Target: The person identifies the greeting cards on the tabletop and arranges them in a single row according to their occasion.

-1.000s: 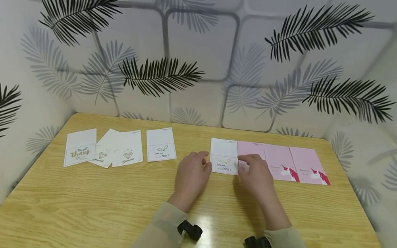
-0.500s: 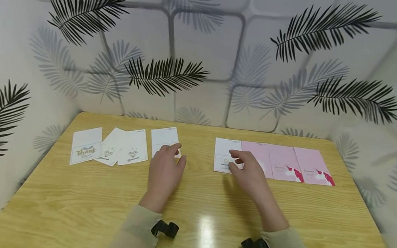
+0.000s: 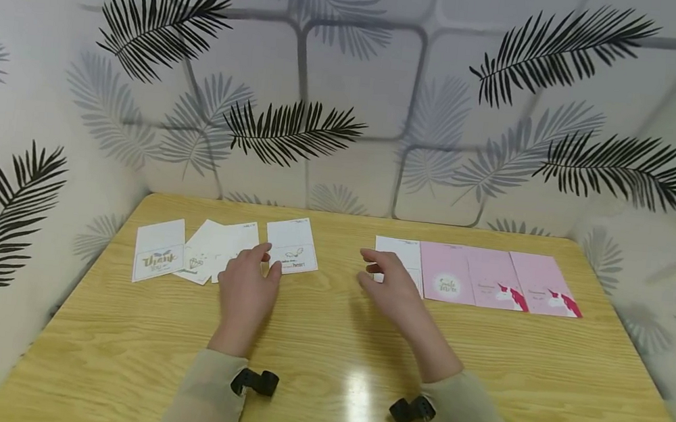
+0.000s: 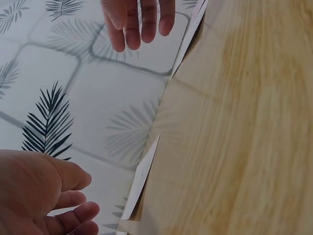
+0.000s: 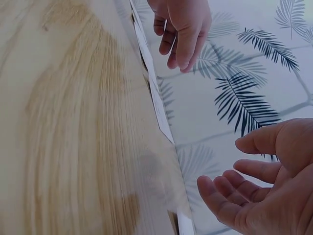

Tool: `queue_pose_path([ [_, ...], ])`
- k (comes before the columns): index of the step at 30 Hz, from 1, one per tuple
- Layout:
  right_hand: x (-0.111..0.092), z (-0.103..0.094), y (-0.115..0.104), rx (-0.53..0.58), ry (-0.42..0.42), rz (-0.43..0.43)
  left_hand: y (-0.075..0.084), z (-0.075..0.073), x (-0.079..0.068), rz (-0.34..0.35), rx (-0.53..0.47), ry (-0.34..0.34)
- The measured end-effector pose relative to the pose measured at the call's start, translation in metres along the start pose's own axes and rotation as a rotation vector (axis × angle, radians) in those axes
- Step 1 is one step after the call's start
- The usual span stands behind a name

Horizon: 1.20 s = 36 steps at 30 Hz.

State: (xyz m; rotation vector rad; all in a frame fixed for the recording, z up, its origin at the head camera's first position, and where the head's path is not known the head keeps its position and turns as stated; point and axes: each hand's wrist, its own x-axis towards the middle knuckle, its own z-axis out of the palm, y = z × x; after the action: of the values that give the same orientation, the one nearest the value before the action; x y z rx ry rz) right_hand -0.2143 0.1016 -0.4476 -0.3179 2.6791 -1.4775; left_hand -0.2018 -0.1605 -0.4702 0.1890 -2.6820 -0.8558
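Observation:
My left hand hovers with relaxed fingers in front of the white diamond cards, overlapping the nearer one in the head view. Just right of its thumb lies a white card with gold wings and "heart" lettering. My right hand is held with loosely bent fingers, nothing between them, partly covering another white card. Beside that one lie a pink card with a round white print and two pink unicorn cards. Both wrist views show bare, relaxed fingers.
A white "Thank you" card lies at the far left of the row. The wooden table meets a leaf-patterned wall covering along its back edge. Light glares on the wood between the forearms.
My left hand has moved left from beside the right-hand white card to the left group. My right hand has drifted left, uncovering the round print on the pink card. The head view has shifted slightly.

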Motion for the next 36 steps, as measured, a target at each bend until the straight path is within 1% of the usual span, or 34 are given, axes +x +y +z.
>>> queue_pose_path([
  [4,0.007,0.010,-0.004,0.035,-0.022,-0.009,-0.006,0.002,0.004,-0.017,0.006,-0.022],
  [11,0.019,0.027,-0.014,0.100,-0.017,-0.012,-0.011,0.006,0.012,-0.047,0.009,-0.038],
  [17,0.028,0.040,-0.018,0.151,-0.040,0.025,-0.012,0.011,0.014,-0.045,0.021,-0.071],
  [21,0.034,0.050,-0.016,0.145,-0.046,0.028,-0.012,0.015,0.014,-0.035,0.043,-0.073],
  [28,0.041,0.061,-0.015,0.117,-0.032,0.044,-0.018,0.020,0.016,-0.035,0.060,-0.047],
  [36,0.044,0.070,-0.019,0.135,-0.032,0.065,-0.025,0.026,0.017,-0.021,0.110,-0.060],
])
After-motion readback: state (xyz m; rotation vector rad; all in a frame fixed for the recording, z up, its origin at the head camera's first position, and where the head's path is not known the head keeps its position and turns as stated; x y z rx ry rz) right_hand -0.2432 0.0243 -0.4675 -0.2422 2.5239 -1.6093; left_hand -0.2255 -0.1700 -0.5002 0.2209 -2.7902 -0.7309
